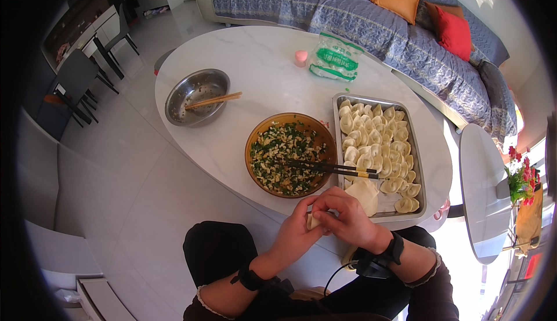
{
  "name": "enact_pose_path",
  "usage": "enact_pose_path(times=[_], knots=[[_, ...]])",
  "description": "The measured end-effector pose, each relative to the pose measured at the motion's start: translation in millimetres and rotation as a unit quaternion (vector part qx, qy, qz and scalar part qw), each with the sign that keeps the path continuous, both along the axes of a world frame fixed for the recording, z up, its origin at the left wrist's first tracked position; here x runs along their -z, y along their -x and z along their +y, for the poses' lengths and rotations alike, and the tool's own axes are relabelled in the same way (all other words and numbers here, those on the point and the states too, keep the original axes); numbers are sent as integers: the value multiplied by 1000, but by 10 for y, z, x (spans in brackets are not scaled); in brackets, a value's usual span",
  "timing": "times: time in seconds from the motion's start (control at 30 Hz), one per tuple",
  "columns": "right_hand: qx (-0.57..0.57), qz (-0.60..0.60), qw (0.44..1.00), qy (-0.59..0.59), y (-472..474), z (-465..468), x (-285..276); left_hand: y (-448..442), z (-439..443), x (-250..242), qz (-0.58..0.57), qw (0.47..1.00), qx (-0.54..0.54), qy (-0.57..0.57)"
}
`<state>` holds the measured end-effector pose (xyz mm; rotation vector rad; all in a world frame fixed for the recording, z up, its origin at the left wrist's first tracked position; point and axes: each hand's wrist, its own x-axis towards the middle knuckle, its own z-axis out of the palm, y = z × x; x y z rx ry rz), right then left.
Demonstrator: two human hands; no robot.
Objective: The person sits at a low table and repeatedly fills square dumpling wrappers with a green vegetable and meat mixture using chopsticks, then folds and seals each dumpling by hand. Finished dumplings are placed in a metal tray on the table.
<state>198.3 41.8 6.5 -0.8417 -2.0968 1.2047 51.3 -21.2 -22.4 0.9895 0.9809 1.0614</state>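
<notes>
Both hands meet in front of the table's near edge, pinching a folded piece of dumpling dough (312, 221) between them. My left hand (302, 225) holds it from the left; my right hand (343, 216) closes over it from the right, hiding much of it. Just beyond is a brown bowl (250, 164) of chopped green and pale filling (283, 155), with black chopsticks (335, 168) resting across its right rim. A metal tray (417, 155) to the right holds many folded dumplings (378, 138) in rows and a stack of flat wrappers (364, 195) at its near left corner.
On the oval white table (256, 68) stand a steel bowl (174, 103) with wooden chopsticks (213, 100), a pink-capped jar (300, 58) and a green-and-clear plastic bag (335, 58). A sofa (339, 25) lies beyond; a small round table (481, 190) is at the right.
</notes>
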Motion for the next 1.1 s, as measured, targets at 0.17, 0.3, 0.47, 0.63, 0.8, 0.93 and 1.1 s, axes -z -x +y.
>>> enact_pose_path(times=[0.17,0.3,0.47,0.63,0.8,0.93,1.1], knots=[[-2,34,999,-38,12,9,-23,3,11,6,-64,998,-18,-2],[38,34,997,-50,-37,107,-57,15,19,-15,-108,993,-39,4],[76,63,984,145,-103,113,-82,35,4,-69,-128,988,-81,0],[53,85,988,116,-72,112,-30,46,5,-85,-146,984,-97,3],[54,73,989,114,-79,113,14,44,4,-81,-153,983,-105,9],[48,28,986,158,-102,117,23,40,10,-70,-150,983,-101,15],[47,34,987,149,-99,108,32,28,9,-67,-140,985,-102,20]])
